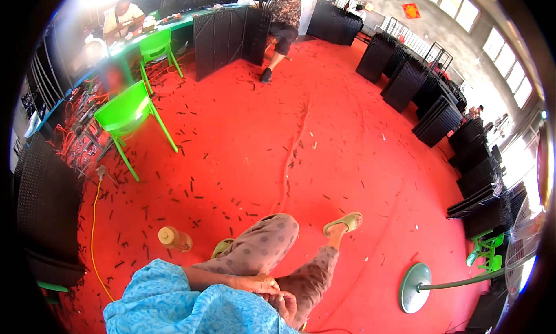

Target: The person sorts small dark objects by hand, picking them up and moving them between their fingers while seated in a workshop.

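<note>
Over my lap my two hands meet, fingers drawn in and touching. My left hand (256,283) comes in from the left, its fingers bent in a pinch. Just below and to the right is my right hand (285,305), with curled fingers near the left fingertips. Whatever they may hold is too small or hidden to make out. Beneath them are my brown dotted trousers (255,250), and a blue patterned top (214,311) covers my arms. A capped bottle (175,239) with brownish contents stands on the floor to my left.
Dark scraps litter the red floor (336,149). Green chairs (130,111) stand left, near a yellow cord (95,235). Black panels (231,41) stand ahead beside a seated person (285,15); more black stacks (405,82) line the right. A fan's round base (415,287) is at right.
</note>
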